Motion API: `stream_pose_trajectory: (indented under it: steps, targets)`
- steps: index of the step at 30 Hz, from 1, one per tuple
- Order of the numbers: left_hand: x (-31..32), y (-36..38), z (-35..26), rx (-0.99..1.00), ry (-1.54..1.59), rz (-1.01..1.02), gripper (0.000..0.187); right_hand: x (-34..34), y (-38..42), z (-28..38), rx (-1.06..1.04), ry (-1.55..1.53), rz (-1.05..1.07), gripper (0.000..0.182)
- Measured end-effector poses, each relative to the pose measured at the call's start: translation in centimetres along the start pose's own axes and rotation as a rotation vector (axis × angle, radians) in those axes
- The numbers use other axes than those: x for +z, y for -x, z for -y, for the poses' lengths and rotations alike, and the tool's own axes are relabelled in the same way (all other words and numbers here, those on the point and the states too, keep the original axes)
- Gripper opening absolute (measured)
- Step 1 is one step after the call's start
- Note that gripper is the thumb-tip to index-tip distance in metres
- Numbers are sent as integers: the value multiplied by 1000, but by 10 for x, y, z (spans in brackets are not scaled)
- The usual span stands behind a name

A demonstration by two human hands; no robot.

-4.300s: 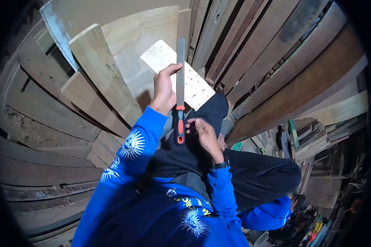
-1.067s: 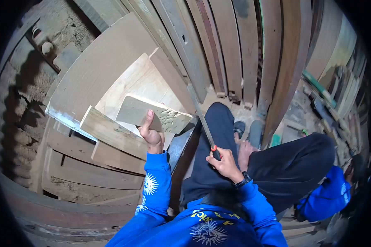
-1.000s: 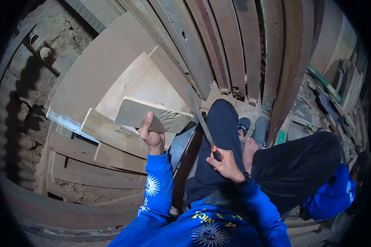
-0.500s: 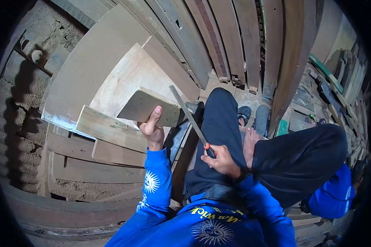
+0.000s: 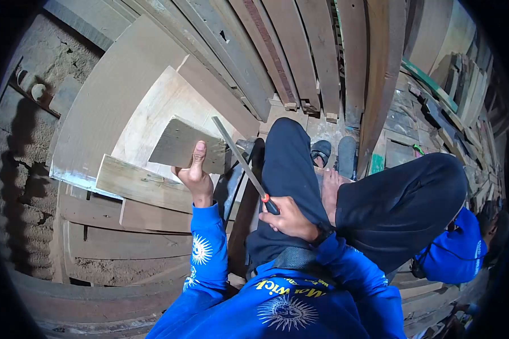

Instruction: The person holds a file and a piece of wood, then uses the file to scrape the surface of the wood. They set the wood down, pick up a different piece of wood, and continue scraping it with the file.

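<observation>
A flat wooden block [image 5: 181, 144] is held up by my left hand [image 5: 195, 179], its thumb pressed on the near face and its other fingers behind. My right hand [image 5: 291, 218] is closed around the black and red handle of a long metal file [image 5: 237, 153]. The file slants up and to the left, its tip close to the block's right edge; whether they touch I cannot tell. Behind the block lies a pale curved wooden panel [image 5: 147, 121], and a narrow light board [image 5: 141, 182] is below it.
Long planks [image 5: 300, 51] stand in a row at the top. Stacked wood pieces [image 5: 464, 118] fill the right side. A person in a blue top [image 5: 452, 251] is at the lower right. Sandals [image 5: 346, 155] lie near my bare foot. A rough brick wall [image 5: 25, 186] is at the left.
The view has shifted slightly. The block's face is turned a little, and my left thumb points more upward. The file remains in my right hand, its tip still near the block.
</observation>
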State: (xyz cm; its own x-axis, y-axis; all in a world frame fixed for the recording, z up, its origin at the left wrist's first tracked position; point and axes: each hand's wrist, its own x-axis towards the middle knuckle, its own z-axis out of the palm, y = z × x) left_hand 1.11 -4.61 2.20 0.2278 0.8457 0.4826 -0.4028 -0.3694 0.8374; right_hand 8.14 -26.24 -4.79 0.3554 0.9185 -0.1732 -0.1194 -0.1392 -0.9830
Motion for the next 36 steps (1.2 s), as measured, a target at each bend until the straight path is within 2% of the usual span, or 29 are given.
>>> stream_pose_trajectory:
  steps: [2,4,7,10,12,18,21,24,25,28,30,32,34,36]
  targets:
    - [-2,0,2,24,-9,57,23,2,-11,7,-82,35,-30,27]
    - [5,3,5,105,-53,25,21,4,-22,15,-83,30,-44,29]
    - [12,6,-3,102,-126,43,18,4,-25,14,-121,-32,-41,31]
    - [13,5,-3,131,-189,22,18,-2,-14,-4,-88,5,-2,30]
    - [12,5,-3,71,-125,-14,19,-4,-6,-3,-53,-13,16,30]
    - [11,10,-1,113,-105,115,20,-4,-20,16,-196,5,-27,23]
    - [15,13,0,160,-177,133,17,-7,-16,8,-186,-17,-29,23]
    - [17,15,-7,124,-202,158,15,-7,-6,0,-169,-16,-56,24]
    - [15,14,-4,168,-243,169,14,-8,-4,-1,-221,38,-80,25]
    - [17,15,-8,121,-220,146,14,-5,-1,0,-270,96,-135,27]
    - [19,14,-4,146,-195,133,13,-7,-3,0,-378,248,-185,27]
    - [19,12,0,90,-106,73,15,-9,-2,0,-337,201,-189,26]
    - [9,11,3,95,-191,122,17,-9,-1,-2,-387,229,-228,25]
    - [11,10,2,20,-116,39,19,-10,-1,-2,-388,214,-249,26]
